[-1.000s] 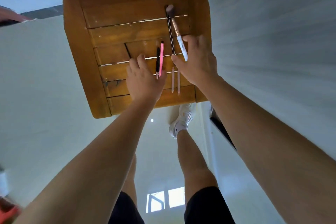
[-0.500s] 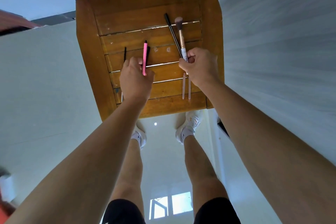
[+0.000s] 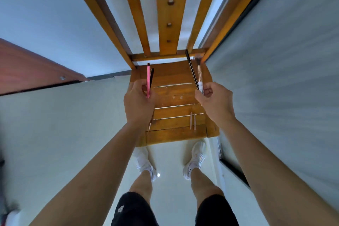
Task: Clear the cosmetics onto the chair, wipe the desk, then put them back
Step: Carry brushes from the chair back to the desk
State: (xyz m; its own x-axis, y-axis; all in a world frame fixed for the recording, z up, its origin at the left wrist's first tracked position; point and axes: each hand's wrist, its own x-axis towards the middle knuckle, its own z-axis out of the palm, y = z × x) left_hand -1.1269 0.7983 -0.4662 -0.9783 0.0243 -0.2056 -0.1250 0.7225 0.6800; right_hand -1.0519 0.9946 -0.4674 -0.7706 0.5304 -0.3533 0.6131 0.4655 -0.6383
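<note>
Pale glossy floor (image 3: 170, 161) fills the lower middle of the view, with a grey-white wall at 3 o'clock and a reddish-brown wooden panel (image 3: 27, 68) at 9 o'clock. At the centre stands a wooden chair (image 3: 176, 134), honey-coloured, its seat made of flat slats with thin bright gaps between them; its slatted back runs up to 12 o'clock and is cut off by the top edge.

Left hand (image 3: 139, 102) is curled closed around a slim pink pencil (image 3: 148, 79) and a black stick (image 3: 151, 77) just beside it, both pointing toward 12 o'clock above the seat. Right hand (image 3: 214, 102) pinches together a thin black brush (image 3: 191, 69) and a makeup brush (image 3: 199, 75) with a rose-gold ferrule, a white handle and a fluffy tip near the chair's back rail. Whether either hand holds anything more inside the fist cannot be told; the lower ends of all four handles are hidden by the fingers.

Two thin pale pink sticks (image 3: 192, 120) lie side by side across the front slats at 5 o'clock of the seat, touching the wood. Another thin stick at the left wrist is mostly covered and hard to make out.

White sneakers (image 3: 195, 159) stand on the floor just in front of the chair, below black shorts (image 3: 132, 209). A dark frame (image 3: 234, 170) at 4 o'clock is cut by the right forearm
</note>
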